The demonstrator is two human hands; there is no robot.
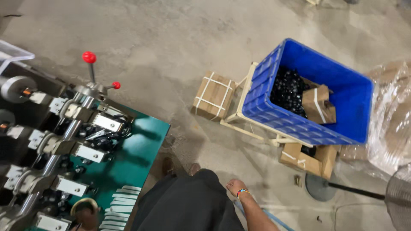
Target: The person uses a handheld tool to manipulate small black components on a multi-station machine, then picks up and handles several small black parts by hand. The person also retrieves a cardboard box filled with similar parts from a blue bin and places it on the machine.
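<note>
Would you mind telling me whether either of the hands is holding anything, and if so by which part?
Nothing is held. The right hand hangs empty beside the dark trousers, above the grey concrete floor. The left hand is out of view.

Glossy blue plastic crate (338,92), matt cardboard box (213,95), rough concrete floor (171,38), shiny metal lever (91,72)

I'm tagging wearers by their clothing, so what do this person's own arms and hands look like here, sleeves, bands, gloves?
Only one arm shows, the right arm, bare with no sleeve over the visible forearm. The right hand has no glove. A thin multicoloured wristband, with red, yellow and blue-green parts, circles the wrist. The left hand is out of view. Dark grey clothing covers the lap beside the arm.
</note>
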